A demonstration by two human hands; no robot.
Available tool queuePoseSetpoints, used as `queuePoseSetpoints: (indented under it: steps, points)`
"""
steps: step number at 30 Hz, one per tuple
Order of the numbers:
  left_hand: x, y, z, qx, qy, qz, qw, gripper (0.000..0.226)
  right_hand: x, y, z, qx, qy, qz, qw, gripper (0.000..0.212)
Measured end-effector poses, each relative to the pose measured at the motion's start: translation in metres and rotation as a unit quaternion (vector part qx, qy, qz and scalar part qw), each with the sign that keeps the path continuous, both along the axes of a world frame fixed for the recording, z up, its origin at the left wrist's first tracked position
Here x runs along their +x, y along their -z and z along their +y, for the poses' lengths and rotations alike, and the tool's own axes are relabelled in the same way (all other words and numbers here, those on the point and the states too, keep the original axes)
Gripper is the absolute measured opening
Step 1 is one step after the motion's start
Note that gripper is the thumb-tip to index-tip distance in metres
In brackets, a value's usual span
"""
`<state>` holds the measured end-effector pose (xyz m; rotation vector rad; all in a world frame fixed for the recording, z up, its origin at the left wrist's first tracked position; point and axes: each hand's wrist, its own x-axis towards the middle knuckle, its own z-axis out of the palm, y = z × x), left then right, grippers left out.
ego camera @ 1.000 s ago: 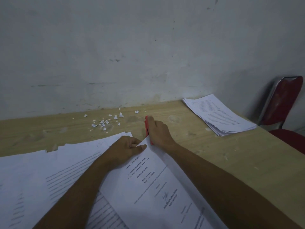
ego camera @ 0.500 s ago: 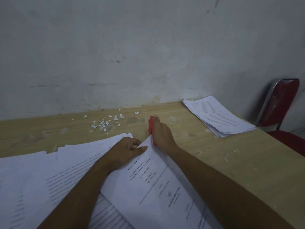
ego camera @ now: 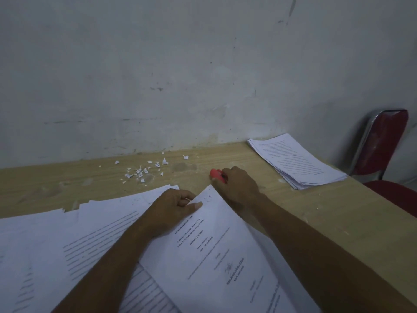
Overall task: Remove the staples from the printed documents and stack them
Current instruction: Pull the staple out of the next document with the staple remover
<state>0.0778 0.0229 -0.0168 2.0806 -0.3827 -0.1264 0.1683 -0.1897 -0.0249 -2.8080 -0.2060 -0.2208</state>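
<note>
A printed document (ego camera: 216, 251) with a title page lies in front of me on the wooden table (ego camera: 338, 222). My left hand (ego camera: 173, 208) pinches it near its top corner, thumb on the page. My right hand (ego camera: 237, 186) grips a red tool (ego camera: 217, 175) just beyond that corner, and only the tool's red end shows past the fingers. No staple can be made out on the corner. More printed sheets (ego camera: 67, 240) lie spread under my left arm. A neat stack of pages (ego camera: 295, 163) sits at the back right.
Torn paper scraps (ego camera: 144, 169) are scattered on the table near the grey wall (ego camera: 180, 75). A red chair (ego camera: 388, 150) with a chrome frame stands past the table's right edge.
My right hand and the red tool have shifted a little right and away from the document's corner. The left hand keeps its pinch on the corner.
</note>
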Motion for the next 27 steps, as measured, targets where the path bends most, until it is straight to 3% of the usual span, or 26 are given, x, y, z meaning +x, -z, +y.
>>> queuePoseSetpoints:
  steps: [8, 11, 14, 18, 20, 21, 24, 27]
  points:
    - [-0.008, -0.023, -0.008, -0.041, -0.025, -0.039, 0.998, 0.011, -0.015, -0.003, -0.006, -0.011, 0.04, -0.041, 0.998, 0.059]
    - [-0.011, -0.035, -0.012, -0.046, -0.034, -0.053, 0.997, 0.01, -0.038, -0.025, -0.018, 0.193, 0.014, -0.045, 0.98, 0.063]
    - [-0.014, -0.053, -0.017, -0.041, -0.039, -0.077, 0.995, 0.01, -0.066, -0.053, -0.045, 0.351, -0.08, 0.107, 0.927, 0.061]
    - [-0.012, -0.084, -0.03, -0.026, -0.035, -0.119, 0.992, 0.012, -0.103, -0.072, -0.093, 0.299, -0.163, 0.198, 0.919, 0.046]
    - [-0.01, -0.1, -0.039, -0.027, -0.036, -0.143, 0.989, 0.013, -0.115, -0.076, -0.12, 0.274, -0.18, 0.235, 0.915, 0.013]
    - [-0.008, -0.107, -0.045, -0.031, -0.034, -0.15, 0.988, 0.013, -0.118, -0.076, -0.134, 0.267, -0.174, 0.249, 0.915, 0.009]
    - [0.001, -0.124, -0.062, -0.045, -0.036, -0.153, 0.987, 0.013, -0.125, -0.073, -0.168, 0.253, -0.141, 0.228, 0.93, 0.02]
    - [0.015, -0.135, -0.074, -0.02, -0.038, -0.141, 0.989, 0.019, -0.125, -0.068, -0.195, 0.321, -0.112, 0.19, 0.921, 0.024]
